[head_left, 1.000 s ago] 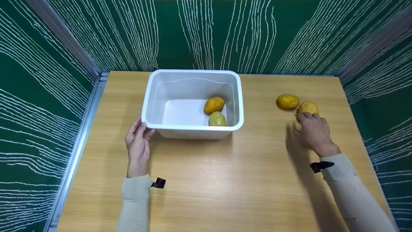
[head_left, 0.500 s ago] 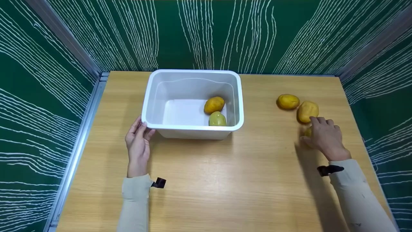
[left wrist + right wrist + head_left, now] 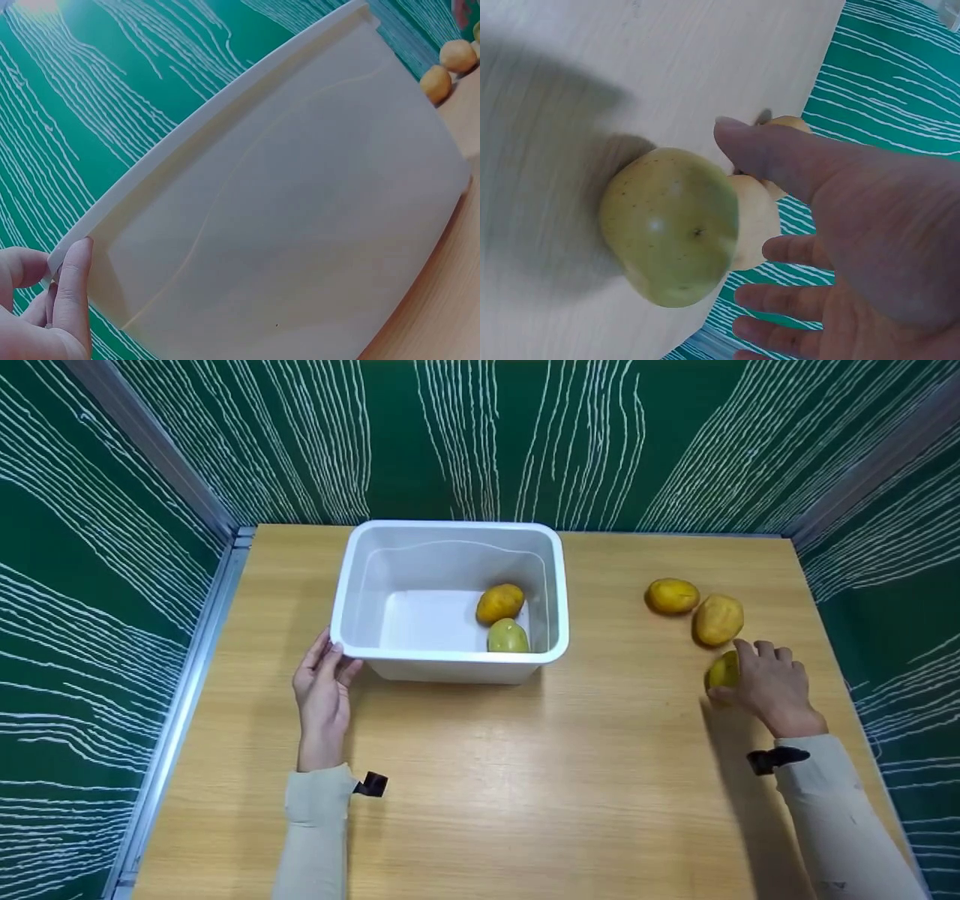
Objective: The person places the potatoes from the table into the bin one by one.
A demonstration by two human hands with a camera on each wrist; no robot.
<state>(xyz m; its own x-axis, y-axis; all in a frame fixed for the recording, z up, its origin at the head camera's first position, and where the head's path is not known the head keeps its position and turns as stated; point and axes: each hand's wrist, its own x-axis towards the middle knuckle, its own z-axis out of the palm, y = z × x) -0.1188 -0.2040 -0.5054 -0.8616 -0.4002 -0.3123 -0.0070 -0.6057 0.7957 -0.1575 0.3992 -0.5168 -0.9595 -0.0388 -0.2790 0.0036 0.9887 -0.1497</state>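
Note:
My left hand (image 3: 322,701) pinches the near-left corner of a white plastic bin (image 3: 450,656) between thumb and fingers; the left wrist view shows the thumb on the bin's outer wall (image 3: 262,210), just under the rim. Inside lie a yellow mango (image 3: 500,604) and a green one (image 3: 508,637), side by side at the right. At the table's right side, my right hand (image 3: 772,690) hovers at a yellow-green speckled mango (image 3: 667,225), partly hiding it in the head view. In the right wrist view its thumb and fingers are spread beside the fruit.
Two more yellowish fruits, an orange-yellow one (image 3: 672,596) and a paler tan one (image 3: 718,620), lie together beyond the right hand. Green walls with white wavy lines (image 3: 525,442) enclose the wooden table (image 3: 487,780) at the back and sides.
My right hand has moved nearer and rightward, from over the pale fruit to beside the yellow-green mango, uncovering both. The left hand and bin stay in place.

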